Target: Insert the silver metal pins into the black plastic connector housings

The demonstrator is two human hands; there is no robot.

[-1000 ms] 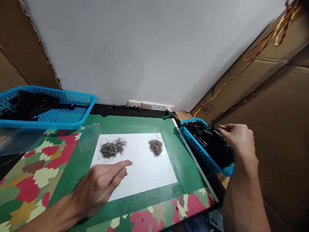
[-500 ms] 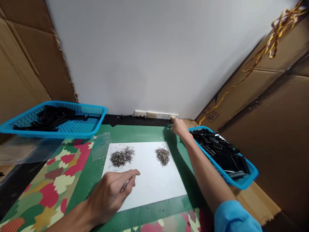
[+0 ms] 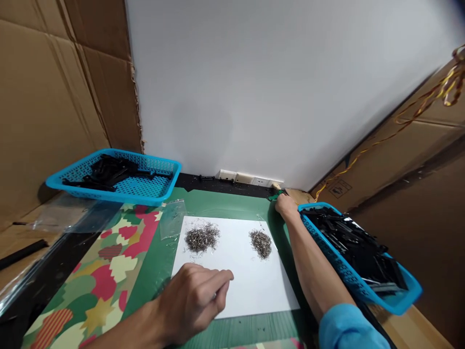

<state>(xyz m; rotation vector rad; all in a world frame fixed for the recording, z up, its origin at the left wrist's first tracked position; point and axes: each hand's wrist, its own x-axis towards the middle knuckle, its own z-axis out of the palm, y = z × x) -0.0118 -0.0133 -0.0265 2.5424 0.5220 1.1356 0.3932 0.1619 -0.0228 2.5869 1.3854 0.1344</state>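
The small green plastic piece (image 3: 275, 196) lies at the far corner of the bench, just beyond the fingertips of the right hand (image 3: 286, 206). That hand shows only its back, so I cannot tell whether its fingers grip the piece or merely touch it. The left hand (image 3: 196, 303) rests on the white paper sheet (image 3: 254, 291). Its fingers (image 3: 221, 282) are curled, thumb against forefinger, as if pinching, but anything between them is hidden.

The right forearm runs close beside the right-hand heap of tiny grey metal parts (image 3: 261, 243), which lies just inward of the right fingers. A careless sweep of the arm could scatter that heap across the sheet. On the arm's other side it could catch the rim of the right blue perforated plastic basket (image 3: 337, 264) at the bench edge and jolt its black plastic strips (image 3: 359, 242). If the left knuckles dragged the sheet, both heaps would shift, including the left-hand heap of tiny grey metal parts (image 3: 201, 238) just ahead of the left fingers.

Counted:
- one green piece
- one sheet
- two metal heaps
- two blue baskets, the left blue perforated plastic basket (image 3: 109, 191) well beyond the left fingers, each holding black pieces too many to count
- one clear plastic bag (image 3: 172, 218)
- one white socket strip (image 3: 250, 178)
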